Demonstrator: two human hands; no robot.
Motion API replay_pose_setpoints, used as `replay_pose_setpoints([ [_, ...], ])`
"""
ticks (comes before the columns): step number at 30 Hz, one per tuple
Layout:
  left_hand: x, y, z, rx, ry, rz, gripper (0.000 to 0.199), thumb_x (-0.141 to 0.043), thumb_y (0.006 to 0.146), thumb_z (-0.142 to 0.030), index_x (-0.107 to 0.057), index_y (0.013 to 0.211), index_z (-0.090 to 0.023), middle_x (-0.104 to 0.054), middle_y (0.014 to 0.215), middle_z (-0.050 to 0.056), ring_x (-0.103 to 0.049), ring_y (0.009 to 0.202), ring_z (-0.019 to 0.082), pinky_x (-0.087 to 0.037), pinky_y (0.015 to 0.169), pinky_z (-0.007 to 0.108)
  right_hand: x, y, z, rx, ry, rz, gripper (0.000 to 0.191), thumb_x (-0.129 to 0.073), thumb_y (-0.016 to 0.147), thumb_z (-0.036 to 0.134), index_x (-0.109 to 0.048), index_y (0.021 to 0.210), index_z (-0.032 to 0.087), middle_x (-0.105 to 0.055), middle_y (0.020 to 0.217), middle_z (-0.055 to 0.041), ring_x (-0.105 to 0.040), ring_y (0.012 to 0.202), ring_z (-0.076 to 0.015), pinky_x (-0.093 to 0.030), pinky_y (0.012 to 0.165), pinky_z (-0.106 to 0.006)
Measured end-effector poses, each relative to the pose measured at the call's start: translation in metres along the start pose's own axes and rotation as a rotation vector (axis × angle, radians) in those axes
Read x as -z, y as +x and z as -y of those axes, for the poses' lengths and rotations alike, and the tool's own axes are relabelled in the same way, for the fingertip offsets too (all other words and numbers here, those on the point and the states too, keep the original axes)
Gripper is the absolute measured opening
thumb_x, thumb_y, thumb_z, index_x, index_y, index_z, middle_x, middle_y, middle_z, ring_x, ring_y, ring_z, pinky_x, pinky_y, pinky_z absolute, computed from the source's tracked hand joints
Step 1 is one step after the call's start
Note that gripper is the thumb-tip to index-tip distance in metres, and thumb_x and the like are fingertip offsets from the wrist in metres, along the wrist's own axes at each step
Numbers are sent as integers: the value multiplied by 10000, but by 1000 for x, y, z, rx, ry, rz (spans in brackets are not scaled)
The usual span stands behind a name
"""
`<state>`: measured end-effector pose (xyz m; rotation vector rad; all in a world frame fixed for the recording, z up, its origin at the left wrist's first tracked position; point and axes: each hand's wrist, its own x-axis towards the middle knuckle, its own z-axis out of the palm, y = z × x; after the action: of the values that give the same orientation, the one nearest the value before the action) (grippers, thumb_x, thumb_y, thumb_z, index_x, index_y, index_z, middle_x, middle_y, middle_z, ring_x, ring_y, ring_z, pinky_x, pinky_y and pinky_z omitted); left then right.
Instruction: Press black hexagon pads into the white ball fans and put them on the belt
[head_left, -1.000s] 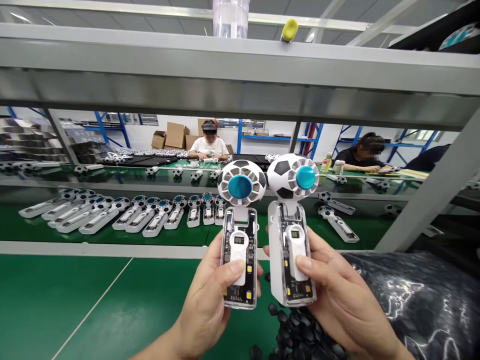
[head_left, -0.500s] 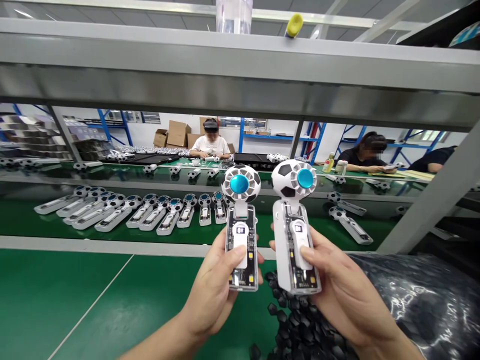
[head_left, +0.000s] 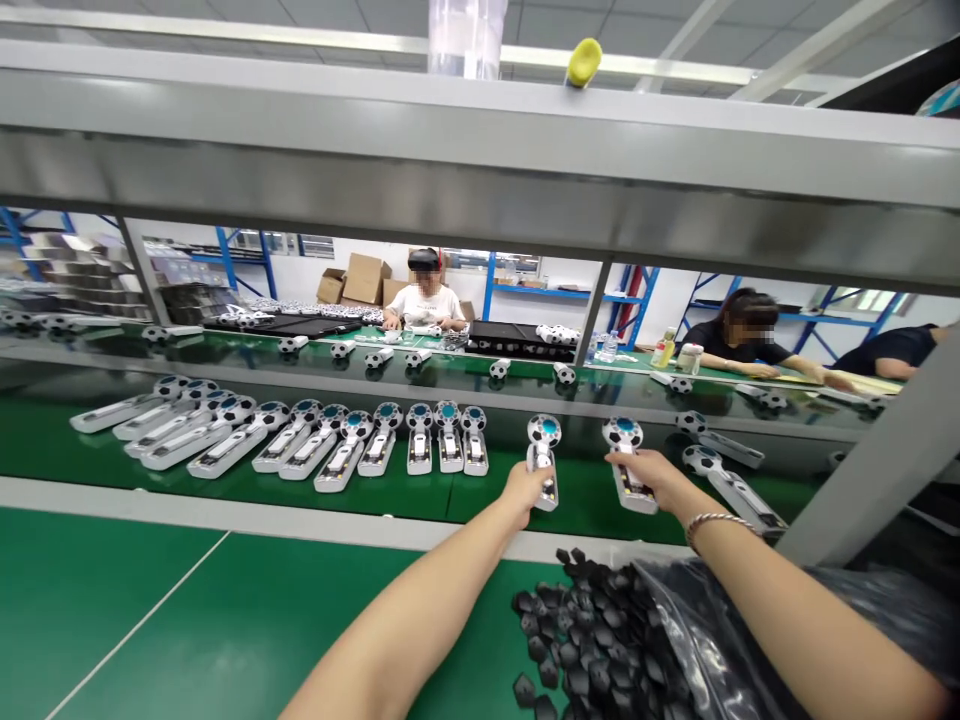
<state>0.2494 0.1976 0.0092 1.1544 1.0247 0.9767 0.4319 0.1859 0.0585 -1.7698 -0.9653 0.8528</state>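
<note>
Both my arms reach forward over the green belt behind the near table edge. In my left hand [head_left: 525, 492] is a handheld fan [head_left: 544, 432] with a black-and-white football head, a blue disc and a clear-fronted handle. My right hand [head_left: 654, 476] grips a second handheld fan [head_left: 622, 434] of the same kind by its handle. Both fans stand head-up in view, at or just above the belt; whether they touch it I cannot tell. To the left, several similar fans [head_left: 420, 440] lie in a row.
A heap of black pentagonal pieces [head_left: 592, 630] and a dark plastic bag [head_left: 697, 620] lie on the near table [head_left: 187, 620]. More fans [head_left: 739, 490] rest at right. A metal shelf [head_left: 480, 150] crosses overhead. Co-workers [head_left: 426, 300] sit beyond the far belt.
My hands have moved forward, away from me, carrying both fans from above the near table to the belt. The fans are farther apart. More of the black heap shows.
</note>
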Motion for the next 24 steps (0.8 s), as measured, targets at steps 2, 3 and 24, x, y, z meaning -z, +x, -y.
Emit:
replay_pose_setpoints([
  [2,-6,10,8,-26,85,-36,306,-510,846,-303,-510,1107,-144,-544,1094,78,-561,926,194,-485,769,386,3,20,-17,-18,-134,-14,143,-657,657,206,-553,589,135,-529,426,3,-508,417,-135,-413,447,-253],
  [3,-8,13,11,-44,130,-60,307,-510,845,-304,-510,1111,-149,-539,1105,78,-557,938,198,-481,777,389,5,27,-25,-28,-201,-20,146,-653,659,207,-554,583,133,-533,432,-1,-516,431,-141,-416,461,-259],
  [24,61,63,2,111,273,-588,355,-527,835,-292,-481,1156,-147,-501,1170,99,-527,1007,222,-456,826,420,-166,13,9,176,-579,237,253,-509,861,311,-546,1057,155,-556,1086,-71,-557,944,-187,-464,804,-378],
])
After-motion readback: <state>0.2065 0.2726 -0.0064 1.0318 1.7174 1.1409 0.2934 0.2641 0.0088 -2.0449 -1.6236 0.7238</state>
